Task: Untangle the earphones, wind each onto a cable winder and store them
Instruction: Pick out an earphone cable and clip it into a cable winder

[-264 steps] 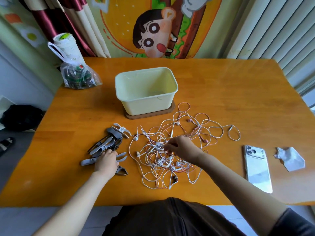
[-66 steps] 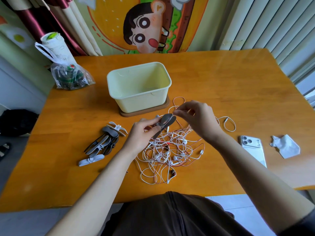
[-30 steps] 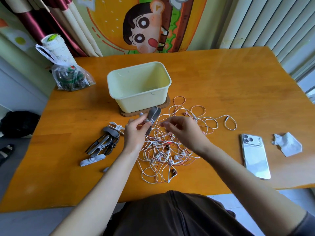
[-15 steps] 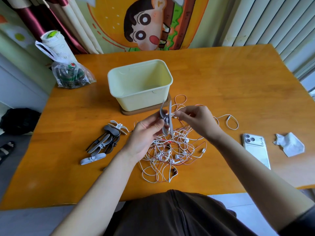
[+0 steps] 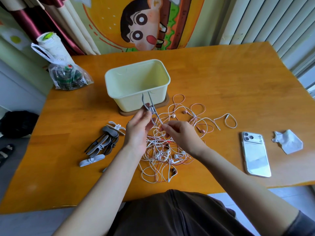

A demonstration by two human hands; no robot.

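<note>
Heaped in a loose tangle on the wooden table (image 5: pixel 221 79), toward its near edge: white and pink earphones (image 5: pixel 167 151), with buds and plugs mixed through the loops. One pink pair trails out to the right, and a single loop of cable with a plug lies a little apart from the heap on that side.

Holds a grey cable winder (image 5: pixel 150 109) above the far side of the heap, clear of the table. Grips it at its middle with the left hand (image 5: pixel 138 132), thumb and curled fingers closed round it. Two thin wings point up across the near wall of the box (image 5: pixel 129 103), the others slant down to the right.

Pinches a strand of the earphones with the right hand (image 5: pixel 180 135), thumb and forefinger pressed together just beside the lower wing tip, remaining fingers curled underneath.

Left of the heap, a pile of spare winders (image 5: pixel 105 140) in grey, dark and white, with one white winder lying apart nearer the front edge. Behind the heap, the pale yellow box, open-topped, on a brown base (image 5: pixel 124 114).

Further right, a white phone (image 5: pixel 255 154) camera-side up, then a crumpled tissue (image 5: pixel 288 141). At the far left corner, a plastic bag (image 5: pixel 69 77). Behind the table, a cartoon wall hanging (image 5: pixel 141 26)
</note>
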